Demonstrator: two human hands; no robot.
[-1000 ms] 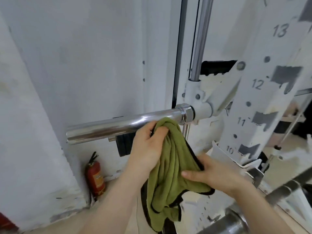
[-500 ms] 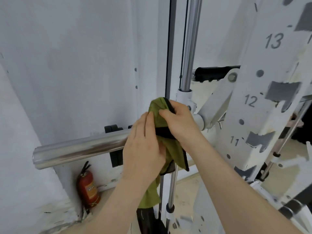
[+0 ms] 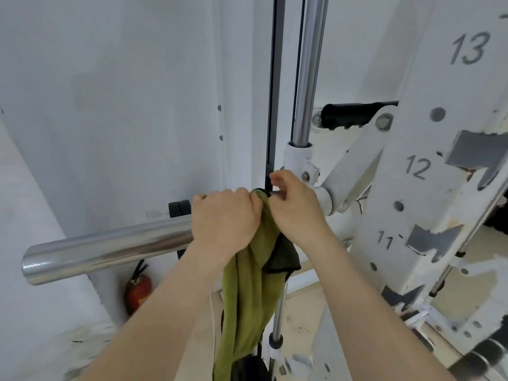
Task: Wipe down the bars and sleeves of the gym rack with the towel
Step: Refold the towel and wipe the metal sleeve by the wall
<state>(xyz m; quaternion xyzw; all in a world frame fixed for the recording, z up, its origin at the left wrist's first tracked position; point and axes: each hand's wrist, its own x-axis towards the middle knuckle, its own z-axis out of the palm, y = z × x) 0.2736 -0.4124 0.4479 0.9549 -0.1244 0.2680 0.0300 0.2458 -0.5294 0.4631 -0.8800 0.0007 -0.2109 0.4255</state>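
Towel point(image 3: 247, 292) draped over my chrome sleeve point(image 3: 110, 248), left hand point(image 3: 224, 222) clenched around both, right hand point(image 3: 295, 209) pinching its top edge

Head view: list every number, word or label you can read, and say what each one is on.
"13" on the white rack upright, near the top.
"12" on the same upright, below it.
"11" on the same upright, lower still.
The red fire extinguisher by the wall shows no readable label.
No other text is visible.
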